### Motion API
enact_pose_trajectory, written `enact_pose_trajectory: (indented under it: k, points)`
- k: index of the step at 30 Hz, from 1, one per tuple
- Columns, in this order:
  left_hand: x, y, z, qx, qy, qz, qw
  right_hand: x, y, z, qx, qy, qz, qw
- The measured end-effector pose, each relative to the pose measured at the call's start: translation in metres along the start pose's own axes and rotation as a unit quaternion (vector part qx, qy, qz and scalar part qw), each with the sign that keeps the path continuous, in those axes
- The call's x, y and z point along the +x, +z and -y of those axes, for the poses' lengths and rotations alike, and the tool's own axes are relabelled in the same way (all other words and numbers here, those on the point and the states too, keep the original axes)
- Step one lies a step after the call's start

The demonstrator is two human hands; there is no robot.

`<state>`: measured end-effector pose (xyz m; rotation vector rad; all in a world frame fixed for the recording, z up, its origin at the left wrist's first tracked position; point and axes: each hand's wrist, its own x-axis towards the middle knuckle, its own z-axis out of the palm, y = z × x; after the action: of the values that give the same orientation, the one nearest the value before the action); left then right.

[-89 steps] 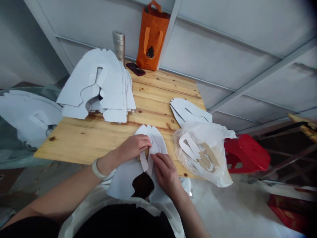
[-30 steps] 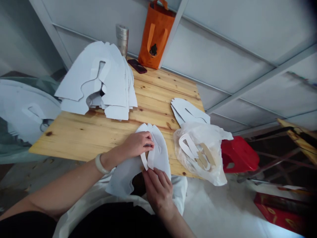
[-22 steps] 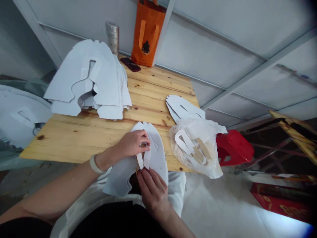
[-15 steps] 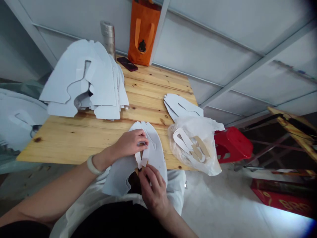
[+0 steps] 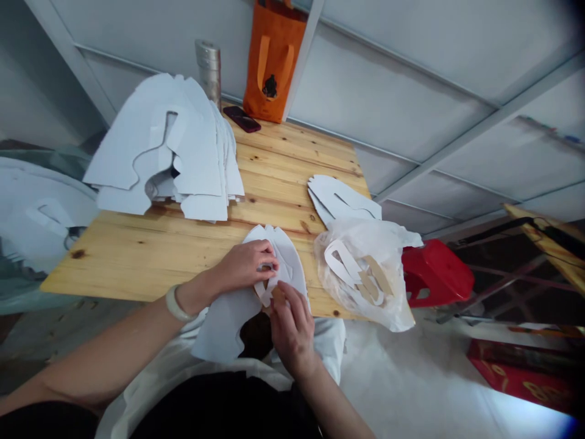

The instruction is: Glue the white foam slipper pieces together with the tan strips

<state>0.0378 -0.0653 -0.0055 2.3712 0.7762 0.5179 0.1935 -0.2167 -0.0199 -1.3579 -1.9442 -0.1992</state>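
On my feed, the white cut-out sheet (image 5: 283,262) lies across the near edge of the tabletop (image 5: 137,262), with its lower part hanging off toward the person's lap. My left grip (image 5: 242,265), with a pale bangle (image 5: 176,303) on the wrist, is curled closed over the sheet's upper part. A narrow white strip (image 5: 264,294) loops beside it. My right grip (image 5: 292,326) has its fingers together at a small tan strip (image 5: 278,296), just beside the white strip, but I cannot tell whether they are clamped on it.

Beyond the hands, a tall stack of white cut-outs (image 5: 196,164) sits on the tabletop. To the right, a smaller pile of white cut-outs (image 5: 342,198) lies just behind a clear plastic bag (image 5: 393,238) holding white and tan strips. A red stool (image 5: 434,271) stands beside the bag. At the far edge are a phone (image 5: 241,119), a metal cylinder (image 5: 208,67) and an orange bag (image 5: 272,79).
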Motion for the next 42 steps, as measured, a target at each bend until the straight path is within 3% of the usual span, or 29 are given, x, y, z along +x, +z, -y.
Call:
enact_pose_trajectory:
  k: [8,24,42]
  points:
    - [0.0007,-0.0012,-0.0014,-0.001,-0.01,0.011,1.0,0.0102,-0.0016,-0.0068,0.002,0.013,0.019,1.0]
    - [0.0001,0.0003,0.0013,-0.008,-0.002,0.007,1.0,0.0089,-0.0023,-0.0072,0.007,0.0,-0.034,0.999]
    - [-0.0007,0.001,0.0018,0.003,0.009,-0.008,1.0,0.0104,-0.0062,-0.0096,-0.001,-0.045,0.037,0.998]
